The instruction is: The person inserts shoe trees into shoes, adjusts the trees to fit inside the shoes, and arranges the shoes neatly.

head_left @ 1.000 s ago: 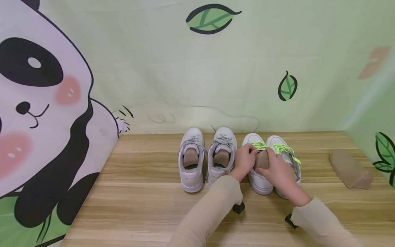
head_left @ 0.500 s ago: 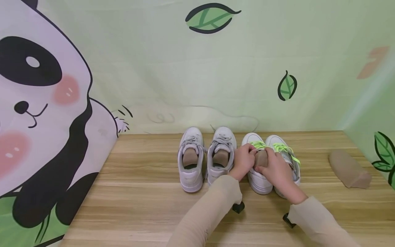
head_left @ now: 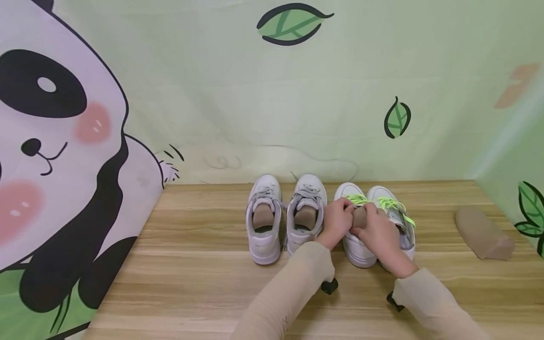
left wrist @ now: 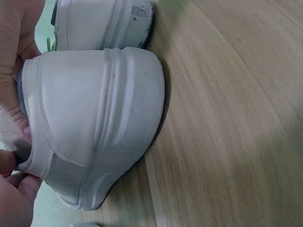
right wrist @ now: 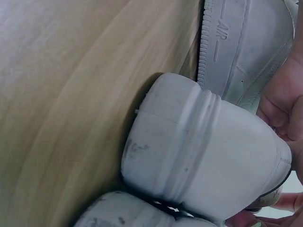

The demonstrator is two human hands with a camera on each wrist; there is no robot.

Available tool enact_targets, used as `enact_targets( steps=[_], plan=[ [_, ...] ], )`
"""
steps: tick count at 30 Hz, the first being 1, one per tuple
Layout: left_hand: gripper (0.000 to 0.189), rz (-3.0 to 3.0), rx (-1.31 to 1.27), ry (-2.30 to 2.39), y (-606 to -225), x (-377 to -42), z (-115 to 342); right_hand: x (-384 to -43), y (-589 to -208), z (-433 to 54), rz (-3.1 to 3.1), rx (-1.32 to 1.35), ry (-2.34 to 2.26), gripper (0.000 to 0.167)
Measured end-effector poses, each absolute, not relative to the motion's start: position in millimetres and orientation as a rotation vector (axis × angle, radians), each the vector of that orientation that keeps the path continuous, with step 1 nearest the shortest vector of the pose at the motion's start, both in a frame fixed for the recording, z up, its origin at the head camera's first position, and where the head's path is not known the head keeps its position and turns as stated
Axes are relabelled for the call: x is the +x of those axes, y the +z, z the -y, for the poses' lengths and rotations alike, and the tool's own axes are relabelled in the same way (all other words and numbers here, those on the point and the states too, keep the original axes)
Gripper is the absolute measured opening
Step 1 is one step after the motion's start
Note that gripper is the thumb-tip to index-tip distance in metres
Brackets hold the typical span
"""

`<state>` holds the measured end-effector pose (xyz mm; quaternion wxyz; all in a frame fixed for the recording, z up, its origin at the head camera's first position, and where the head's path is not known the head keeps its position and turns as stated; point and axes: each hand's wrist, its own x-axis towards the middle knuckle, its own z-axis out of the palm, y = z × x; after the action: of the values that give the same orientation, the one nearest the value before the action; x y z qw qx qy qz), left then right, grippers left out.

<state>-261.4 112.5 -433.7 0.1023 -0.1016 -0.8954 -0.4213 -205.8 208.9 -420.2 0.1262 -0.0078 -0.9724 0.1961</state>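
The hands are both at the near L sneaker [head_left: 359, 255] of the lime-laced pair. L hand [head_left: 337, 222] has thumb + fingers pinched on the collar's L edge; R hand [head_left: 379, 232] is part-curled, w/ thumb and fingers about the tan shoe insert [head_left: 359, 218], though exact fingertip contact is hidden. The insert sits in the shoe's opening, top end showing.

Main risk: if R pushes while L lets the collar sag inward, the insert prob. snags on the rim or folds the lining under. An off-centre push could also seat it crooked, b/c the mouth is narrow & both hands crowd it. R thumb could get pinched btwn insert and collar too.

Lime laces [head_left: 357, 199] lie right by the fingertips; a loop could catch and drag the tongue down w/ the insert.

R lime-laced sneaker [head_left: 396, 216] stands just beside, under R forearm's side; an elbow or wrist swing could skew it. Grey-laced sneaker [head_left: 307, 215] is close on L hand's other side, so a wide move could bump it.

Farther off R, a loose shoe insert [head_left: 484, 233] lies on the tabletop [head_left: 182, 283], well apart from the hands; low knock risk.
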Motion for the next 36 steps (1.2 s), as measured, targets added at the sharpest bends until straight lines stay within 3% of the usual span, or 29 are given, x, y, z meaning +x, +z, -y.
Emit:
enact_targets(
  steps=[14, 36],
  plan=[
    [0.008, 2.642, -0.308, -1.231, -435.2, -260.7, -112.9, -201.9, -411.9, -218.5, 2.849, 0.089, 0.720, 0.053],
    [0.008, 2.612, -0.237, -1.363, -431.7, -258.0, -114.5, -202.5, -423.4, -214.3, 2.793, 0.094, 0.439, 0.041]
  ],
)
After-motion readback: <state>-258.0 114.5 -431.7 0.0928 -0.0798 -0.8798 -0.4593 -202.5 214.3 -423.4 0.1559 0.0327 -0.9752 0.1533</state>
